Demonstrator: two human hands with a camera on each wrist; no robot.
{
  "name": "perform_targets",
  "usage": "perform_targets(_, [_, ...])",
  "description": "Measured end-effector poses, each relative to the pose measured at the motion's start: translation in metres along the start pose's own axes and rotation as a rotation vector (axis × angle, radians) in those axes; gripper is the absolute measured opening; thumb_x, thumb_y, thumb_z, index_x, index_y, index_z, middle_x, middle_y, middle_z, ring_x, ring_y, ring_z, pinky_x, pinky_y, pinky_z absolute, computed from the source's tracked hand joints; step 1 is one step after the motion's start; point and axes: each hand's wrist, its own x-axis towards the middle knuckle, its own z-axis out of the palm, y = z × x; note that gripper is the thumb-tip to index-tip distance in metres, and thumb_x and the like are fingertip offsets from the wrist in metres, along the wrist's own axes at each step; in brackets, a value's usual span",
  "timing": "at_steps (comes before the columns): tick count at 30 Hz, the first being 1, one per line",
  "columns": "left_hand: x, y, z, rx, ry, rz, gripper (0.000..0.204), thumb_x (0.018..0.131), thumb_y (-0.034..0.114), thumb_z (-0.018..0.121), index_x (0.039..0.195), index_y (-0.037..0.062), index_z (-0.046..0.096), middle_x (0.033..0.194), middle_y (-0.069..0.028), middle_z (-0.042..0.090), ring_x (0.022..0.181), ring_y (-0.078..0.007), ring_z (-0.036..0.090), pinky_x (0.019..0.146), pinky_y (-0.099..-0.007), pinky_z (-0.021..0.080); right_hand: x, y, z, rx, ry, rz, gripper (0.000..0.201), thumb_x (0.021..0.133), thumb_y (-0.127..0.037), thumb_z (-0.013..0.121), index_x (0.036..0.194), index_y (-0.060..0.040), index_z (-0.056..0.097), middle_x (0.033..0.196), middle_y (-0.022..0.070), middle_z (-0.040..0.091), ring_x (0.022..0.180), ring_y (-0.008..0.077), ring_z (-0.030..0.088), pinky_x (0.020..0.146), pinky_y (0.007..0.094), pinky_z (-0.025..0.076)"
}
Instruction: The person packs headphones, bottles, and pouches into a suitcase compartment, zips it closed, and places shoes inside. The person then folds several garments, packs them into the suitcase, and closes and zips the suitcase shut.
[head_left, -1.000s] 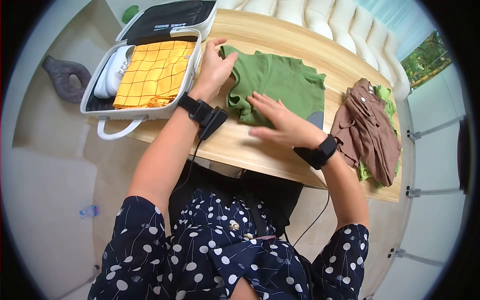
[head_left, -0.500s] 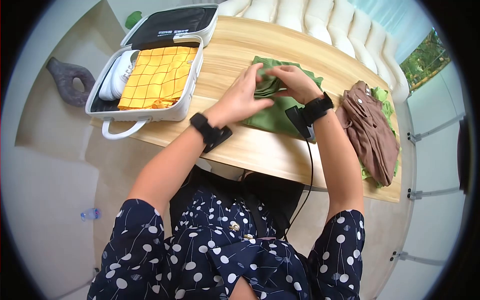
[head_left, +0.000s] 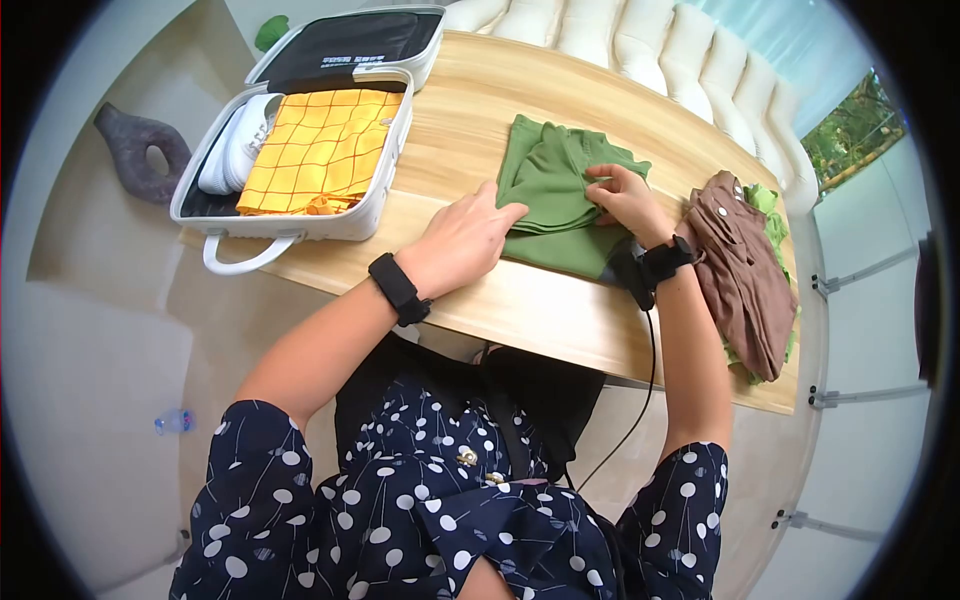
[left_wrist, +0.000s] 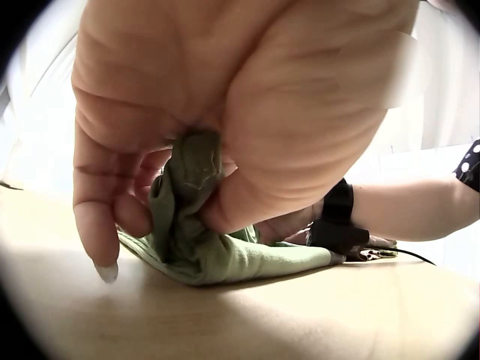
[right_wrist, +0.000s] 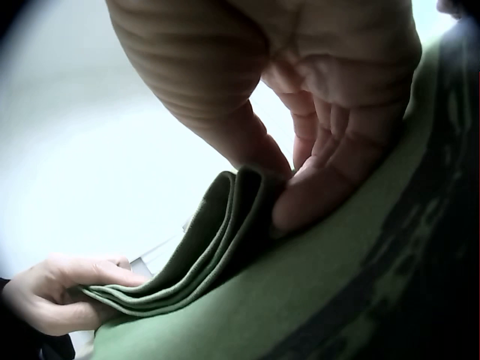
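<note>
A green shirt (head_left: 548, 180) lies partly folded on the wooden table, one layer doubled over the rest. My left hand (head_left: 462, 238) pinches its left edge, and the left wrist view shows bunched green cloth (left_wrist: 191, 169) between thumb and fingers. My right hand (head_left: 634, 208) is at the other side of the folded layer. In the right wrist view, the thumb and fingertips of that hand (right_wrist: 337, 127) pinch a raised fold of the green fabric (right_wrist: 225, 217). Dark printed marks (right_wrist: 382, 225) show on the shirt's lower layer.
An open white suitcase (head_left: 385, 190) at the left holds a yellow checked cloth (head_left: 325, 145) and white shoes (head_left: 238, 150). Brown clothing (head_left: 742, 270) lies over bright green clothing (head_left: 768, 205) at the table's right end. A cable (head_left: 640, 400) hangs from my right wrist.
The shirt's left part has been folded over to the right, making it narrower. My left hand moved right and nearer my body; my right hand rose, then shifted right along the fold.
</note>
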Motion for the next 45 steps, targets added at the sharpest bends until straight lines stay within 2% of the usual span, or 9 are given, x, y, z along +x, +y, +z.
perform_targets(7, [-0.001,-0.001,0.001,-0.016,0.008,-0.009,0.036,0.082,0.002,0.048,0.116,0.0051,0.056,0.101,-0.021,0.051,0.091,-0.0369,0.055,0.077,-0.0429,0.046,0.025,-0.015,0.009,-0.314,0.201,-0.197,0.052,0.082,-0.045,0.062,0.096,0.0053,0.063,0.087,0.016,0.066,0.08,0.0231,0.064,0.074,0.0318,0.049])
perform_targets(10, [-0.002,0.001,0.0,-0.03,-0.006,-0.027,0.036,0.081,0.001,0.048,0.116,0.0051,0.056,0.103,-0.0214,0.051,0.091,-0.0369,0.055,0.078,-0.0428,0.046,0.04,-0.046,0.016,-0.474,0.036,-0.046,0.056,0.081,-0.049,0.061,0.09,0.006,0.066,0.083,0.0155,0.067,0.078,0.0243,0.064,0.072,0.0326,0.049])
perform_targets(14, [-0.004,0.002,0.0,-0.009,-0.034,-0.053,0.038,0.079,0.0,0.049,0.117,0.005,0.056,0.104,-0.0214,0.051,0.091,-0.0369,0.055,0.078,-0.0424,0.046,0.085,-0.033,0.03,-0.175,0.132,-0.251,0.037,0.082,-0.034,0.061,0.093,0.0011,0.068,0.078,0.0124,0.067,0.074,0.0177,0.062,0.069,0.0305,0.048])
perform_targets(18, [-0.009,0.004,0.004,0.026,0.012,-0.001,0.042,0.076,-0.002,0.051,0.118,0.0054,0.056,0.098,-0.0189,0.051,0.088,-0.0348,0.055,0.075,-0.0421,0.046,0.097,-0.016,0.03,-0.009,0.071,-0.075,0.027,0.084,-0.023,0.059,0.097,-0.0017,0.068,0.079,0.008,0.068,0.073,0.0122,0.062,0.066,0.027,0.048])
perform_targets(24, [-0.009,0.006,0.0,0.129,-0.06,-0.041,0.042,0.076,0.0,0.053,0.118,0.0059,0.056,0.096,-0.0173,0.051,0.085,-0.0325,0.055,0.071,-0.0405,0.047,0.066,-0.044,0.045,-0.219,0.422,-0.421,0.019,0.084,-0.016,0.058,0.093,-0.0007,0.065,0.075,0.0141,0.066,0.067,0.0231,0.063,0.065,0.0305,0.049])
perform_targets(30, [-0.019,0.007,-0.003,0.131,0.011,0.006,0.04,0.08,0.01,0.059,0.119,0.0049,0.054,0.094,-0.0165,0.051,0.084,-0.0315,0.054,0.07,-0.04,0.046,0.029,-0.037,0.037,-0.444,-0.17,-0.436,0.023,0.082,-0.011,0.06,0.102,-0.0006,0.063,0.08,0.011,0.066,0.072,0.0207,0.062,0.068,0.03,0.049])
perform_targets(34, [-0.028,0.009,-0.012,0.16,-0.054,0.052,0.046,0.079,0.019,0.065,0.121,0.0034,0.052,0.093,-0.0157,0.05,0.084,-0.0304,0.054,0.069,-0.0373,0.045,0.007,-0.031,0.035,-0.329,-0.15,-0.451,0.03,0.083,-0.011,0.062,0.111,-0.0026,0.059,0.092,0.0109,0.063,0.084,0.0179,0.06,0.076,0.0297,0.048])
perform_targets(39, [-0.044,0.012,-0.029,0.146,-0.104,0.065,0.045,0.079,0.023,0.066,0.117,0.0023,0.054,0.093,-0.0174,0.049,0.086,-0.0308,0.053,0.072,-0.0383,0.044,-0.072,-0.039,0.037,-0.616,-0.227,-0.653,0.051,0.077,-0.014,0.066,0.124,-0.0048,0.05,0.125,0.0171,0.049,0.112,0.0318,0.05,0.094,0.0373,0.042])
perform_targets(45, [-0.024,-0.003,-0.045,-0.025,-0.069,0.227,0.033,0.086,0.024,0.058,0.109,-0.0004,0.058,0.132,-0.0196,0.044,0.121,-0.0386,0.042,0.099,-0.0406,0.037,-0.128,-0.038,0.038,-0.876,-0.228,-0.611,0.059,0.07,-0.006,0.061,0.127,-0.0043,0.046,0.127,0.0151,0.047,0.116,0.0297,0.047,0.096,0.0359,0.041])
